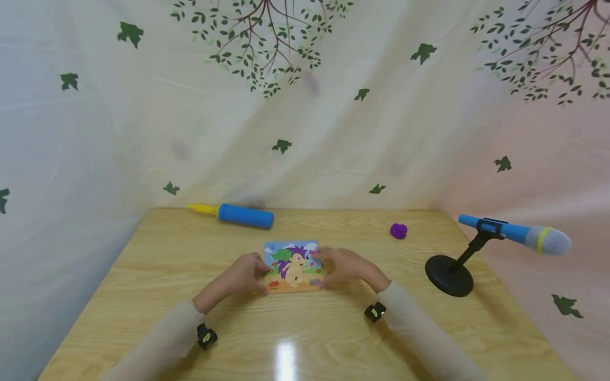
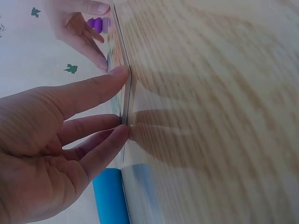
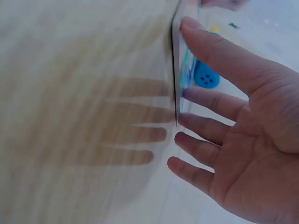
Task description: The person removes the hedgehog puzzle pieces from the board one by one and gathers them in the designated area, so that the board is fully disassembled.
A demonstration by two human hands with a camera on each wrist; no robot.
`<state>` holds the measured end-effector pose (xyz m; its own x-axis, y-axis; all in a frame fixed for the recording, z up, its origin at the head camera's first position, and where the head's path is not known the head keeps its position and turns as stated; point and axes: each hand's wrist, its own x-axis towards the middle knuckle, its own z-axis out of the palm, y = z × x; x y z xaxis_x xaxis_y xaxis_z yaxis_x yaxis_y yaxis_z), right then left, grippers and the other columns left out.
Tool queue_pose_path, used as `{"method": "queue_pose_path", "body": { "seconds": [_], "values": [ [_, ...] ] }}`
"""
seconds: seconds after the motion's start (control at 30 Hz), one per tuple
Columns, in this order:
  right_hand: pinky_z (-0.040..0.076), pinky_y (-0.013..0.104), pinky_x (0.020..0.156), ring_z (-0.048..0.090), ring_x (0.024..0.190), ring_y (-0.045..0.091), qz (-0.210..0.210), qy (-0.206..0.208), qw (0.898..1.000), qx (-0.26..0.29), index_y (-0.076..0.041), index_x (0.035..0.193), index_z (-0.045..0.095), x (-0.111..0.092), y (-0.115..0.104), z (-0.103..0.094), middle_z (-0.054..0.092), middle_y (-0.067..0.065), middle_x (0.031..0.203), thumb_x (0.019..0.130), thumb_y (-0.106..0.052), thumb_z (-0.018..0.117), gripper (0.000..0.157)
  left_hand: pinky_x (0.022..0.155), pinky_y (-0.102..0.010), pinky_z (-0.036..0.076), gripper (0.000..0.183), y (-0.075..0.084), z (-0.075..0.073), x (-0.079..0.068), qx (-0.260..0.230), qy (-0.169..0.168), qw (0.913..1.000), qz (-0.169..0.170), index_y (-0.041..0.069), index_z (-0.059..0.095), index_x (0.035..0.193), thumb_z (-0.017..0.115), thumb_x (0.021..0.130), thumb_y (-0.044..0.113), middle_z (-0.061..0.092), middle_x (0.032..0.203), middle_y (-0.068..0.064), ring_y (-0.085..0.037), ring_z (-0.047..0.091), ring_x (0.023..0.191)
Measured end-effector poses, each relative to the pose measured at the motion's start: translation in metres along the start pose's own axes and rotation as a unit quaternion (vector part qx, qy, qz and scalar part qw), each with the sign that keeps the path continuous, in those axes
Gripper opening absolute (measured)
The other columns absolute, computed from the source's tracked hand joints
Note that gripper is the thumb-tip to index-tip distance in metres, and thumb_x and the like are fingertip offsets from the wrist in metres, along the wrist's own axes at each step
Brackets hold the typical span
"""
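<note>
A thin rectangular picture board [image 1: 293, 270] with a cartoon hedgehog lies picture side up, close over the table. At its left edge is my left hand [image 1: 245, 272], fingers slightly bent. In the left wrist view its thumb touches the near corner while the other fingertips meet the board's side [image 2: 127, 93]. My right hand [image 1: 345, 264] is at the opposite edge. The right wrist view has that thumb against the board's edge [image 3: 176, 70], with the fingers [image 3: 212, 100] extended and spread along the side; the lower two reach past the board's end.
Behind the board lies a blue hand pump [image 1: 245, 216] with a yellow nozzle. A small purple object [image 1: 398, 231] sits at the back right. Near the right edge of the wooden table [image 1: 162, 248], a blue microphone [image 1: 519, 233] rests on a black stand [image 1: 449, 275].
</note>
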<state>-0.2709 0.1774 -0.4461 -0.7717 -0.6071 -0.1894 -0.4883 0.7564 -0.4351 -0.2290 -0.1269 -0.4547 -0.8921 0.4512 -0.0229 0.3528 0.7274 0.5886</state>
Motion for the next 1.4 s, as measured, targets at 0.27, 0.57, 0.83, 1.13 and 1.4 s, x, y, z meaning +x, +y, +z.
{"method": "queue_pose_path", "body": {
  "seconds": [0.27,0.57,0.83,1.13,1.4],
  "values": [
    [0.025,0.056,0.124,0.023,0.155,0.039,-0.033,-0.021,0.999,0.017,-0.014,0.158,0.038,0.014,0.015,-0.005,0.022,0.012,0.169,0.079,-0.046,0.086,0.098,0.065,-0.024,0.042,0.053,0.001,0.000,0.003,-0.001,0.000,0.9999,-0.011,-0.006,0.075,0.112,0.094,0.067,0.014,0.059,0.088,-0.004,-0.014,0.047,0.078],
    [0.020,0.053,0.126,0.017,0.157,0.036,-0.023,-0.024,0.996,0.078,-0.012,0.161,0.028,0.017,0.022,-0.005,0.018,0.012,0.171,0.071,-0.039,0.093,0.114,0.071,-0.026,0.044,0.053,0.003,0.005,-0.001,-0.016,0.004,0.9995,-0.027,-0.002,0.074,0.116,0.093,0.069,0.014,0.059,0.093,-0.003,-0.016,0.049,0.083],
    [0.024,0.053,0.125,0.023,0.155,0.038,-0.015,-0.017,0.997,0.074,-0.008,0.159,0.034,0.010,0.018,-0.003,0.023,0.014,0.169,0.072,-0.034,0.094,0.109,0.067,-0.025,0.044,0.051,0.007,0.009,-0.004,-0.015,-0.006,0.9995,-0.026,-0.004,0.074,0.116,0.092,0.071,0.012,0.060,0.093,-0.004,-0.016,0.049,0.081],
    [0.026,0.053,0.124,0.029,0.153,0.039,-0.027,-0.020,0.998,0.053,-0.004,0.152,0.045,0.008,0.014,-0.009,0.031,0.015,0.165,0.075,-0.026,0.092,0.093,0.070,-0.024,0.044,0.052,0.006,0.003,-0.005,0.012,0.000,0.9999,-0.005,-0.004,0.074,0.116,0.092,0.071,0.014,0.063,0.095,-0.004,-0.014,0.050,0.082],
    [0.028,0.054,0.123,0.032,0.151,0.040,-0.014,-0.015,0.998,0.063,-0.006,0.153,0.045,0.013,0.016,-0.010,0.036,0.017,0.163,0.072,-0.022,0.093,0.095,0.079,-0.034,0.052,0.045,0.004,-0.008,0.009,0.009,-0.005,0.9995,-0.029,-0.004,0.074,0.115,0.089,0.076,0.011,0.065,0.095,-0.007,-0.017,0.056,0.087]
  ]
}}
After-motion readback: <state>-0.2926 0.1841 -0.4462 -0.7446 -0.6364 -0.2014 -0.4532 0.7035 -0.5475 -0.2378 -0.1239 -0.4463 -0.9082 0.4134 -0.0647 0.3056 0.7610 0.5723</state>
